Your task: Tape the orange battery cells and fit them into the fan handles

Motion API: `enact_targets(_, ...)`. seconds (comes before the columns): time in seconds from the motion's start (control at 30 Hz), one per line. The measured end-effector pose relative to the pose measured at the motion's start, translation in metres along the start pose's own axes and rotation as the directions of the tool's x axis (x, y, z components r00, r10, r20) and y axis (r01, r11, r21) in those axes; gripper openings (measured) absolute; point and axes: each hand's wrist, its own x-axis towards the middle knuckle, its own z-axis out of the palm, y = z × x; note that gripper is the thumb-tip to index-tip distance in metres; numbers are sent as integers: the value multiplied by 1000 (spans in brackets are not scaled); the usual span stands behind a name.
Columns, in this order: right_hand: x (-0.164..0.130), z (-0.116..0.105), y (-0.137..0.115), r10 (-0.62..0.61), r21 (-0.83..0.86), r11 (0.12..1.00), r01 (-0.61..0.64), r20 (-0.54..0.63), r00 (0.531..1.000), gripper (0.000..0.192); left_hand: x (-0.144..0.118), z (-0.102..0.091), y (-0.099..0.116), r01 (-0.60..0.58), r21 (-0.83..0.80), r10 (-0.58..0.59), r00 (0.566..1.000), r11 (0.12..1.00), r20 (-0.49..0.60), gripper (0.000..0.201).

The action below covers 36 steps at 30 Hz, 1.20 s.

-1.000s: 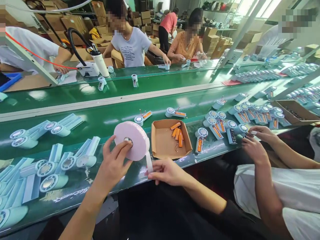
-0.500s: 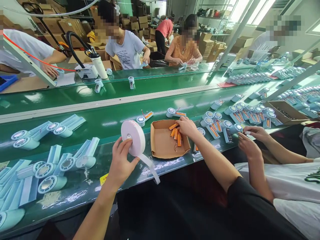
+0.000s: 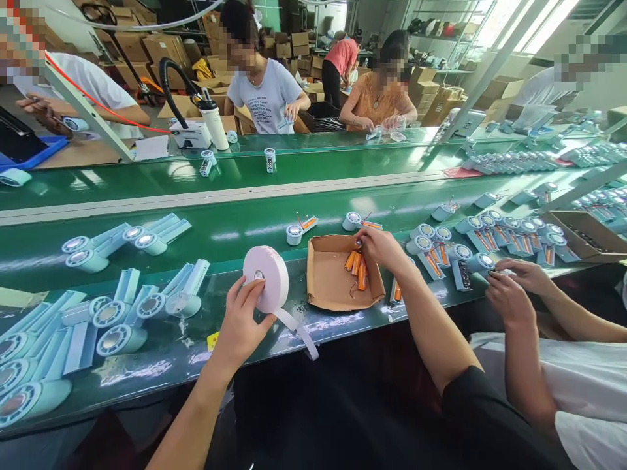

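Observation:
My left hand (image 3: 247, 320) grips a roll of white tape (image 3: 275, 277), thumb below and fingers at its core. A loose strip of tape hangs from the roll over the bench edge. My right hand (image 3: 379, 247) is closed at the far right corner of a shallow cardboard box (image 3: 321, 287). Between its fingertips shows the round grey end of a battery (image 3: 360, 243); the rest of it is hidden. Below the fingers, several orange batteries (image 3: 361, 274) with thin wires lie in the box.
Light-blue fan housings (image 3: 120, 338) cover the bench at left. Others with orange batteries (image 3: 431, 258) stand at right, near a co-worker's hands (image 3: 514, 287). Two more (image 3: 294, 234) sit beyond the box on the green conveyor (image 3: 235, 228). People work across the line.
The view has shifted left. In my right hand the orange battery has turned from lying sideways to end-on. My left hand keeps hold of the tape roll, now slightly lower.

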Motion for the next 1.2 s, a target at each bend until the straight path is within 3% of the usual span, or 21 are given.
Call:
enact_targets(0.07, -4, 2, -3, 19, 204, 979, -3, -72, 997, 35, -2, 1, 1, 10, 22, -10, 1000, 1000, 27, 63)
enact_targets(0.13, -9, 9, -8, 90, 474, 881, -12, -143, 986, 34, -2, 3, 4, -3, 39, 2, 999, 999, 41, 63)
enact_targets(0.2, -13, 18, -17, 163, 631, 775, -36, -145, 976, 37, -2, 5, 7, -34, 48, 31, 998, 998, 49, 64)
enact_targets(0.23, -16, 24, -22, 168, 635, 770, -56, -118, 979, 37, -2, 7, 8, -48, 50, 45, 997, 998, 55, 64)
enact_targets(0.33, -23, 43, -45, 76, 481, 873, -81, 31, 997, 32, -1, 13, 11, -68, 50, 64, 995, 996, 78, 64)
enact_targets(0.43, -29, 58, -68, -27, 380, 924, -43, 178, 984, 20, 3, 23, 14, -66, 48, 61, 993, 997, 103, 61)
enact_targets(0.5, -31, 62, -76, -60, 349, 937, -27, 236, 970, 26, 5, 28, 15, -62, 45, 56, 991, 997, 123, 60)
enact_targets(0.6, -33, 59, -79, -53, 261, 965, -26, 291, 955, 30, 7, 33, 16, -62, 36, 57, 990, 997, 129, 59)
enact_targets(0.73, -38, 58, -80, -57, 191, 982, -14, 362, 931, 19, 7, 34, 17, -65, 31, 61, 989, 997, 137, 59)
enact_targets(0.83, -42, 59, -83, -40, 212, 977, -38, 355, 934, 9, 7, 32, 19, -83, 36, 77, 986, 996, 145, 58)
enact_targets(0.93, -47, 52, -83, -4, 273, 958, -91, 329, 944, 18, 7, 25, 20, -105, 69, 95, 987, 992, 131, 54)
enact_targets(1.0, -53, 42, -84, 4, 444, 885, -140, 295, 956, 34, 5, 19, 20, -114, 100, 102, 988, 988, 118, 52)
enact_targets(1.13, -66, 20, -92, -14, 818, 540, -199, 245, 969, 69, 5, 8, 21, -113, 126, 96, 987, 986, 129, 51)
enact_targets(1.2, -72, 15, -100, 11, 849, 497, -178, 199, 980, 67, 7, 4, 25, -121, 131, 103, 985, 984, 135, 51)
